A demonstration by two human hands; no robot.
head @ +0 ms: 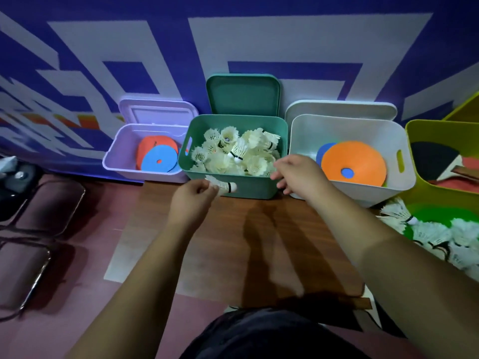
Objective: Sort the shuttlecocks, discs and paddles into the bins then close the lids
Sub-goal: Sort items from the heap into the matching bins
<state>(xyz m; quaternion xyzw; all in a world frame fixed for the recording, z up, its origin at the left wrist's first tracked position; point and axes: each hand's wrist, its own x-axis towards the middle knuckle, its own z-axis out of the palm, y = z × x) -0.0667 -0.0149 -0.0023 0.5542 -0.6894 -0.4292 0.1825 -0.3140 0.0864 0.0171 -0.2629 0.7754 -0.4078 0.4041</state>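
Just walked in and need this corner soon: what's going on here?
A person is sorting sports gear. The left hand holds a shuttlecock in front of the green bin, which is heaped with them; the right hand hovers open over its near rim. Discs lie in the purple bin and white bin. Loose shuttlecocks lie piled at right, and the lids stand open.

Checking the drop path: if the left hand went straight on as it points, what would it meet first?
Likely the green bin's front wall, just below the rim; the left hand's shuttlecock leads, though depth is unclear.
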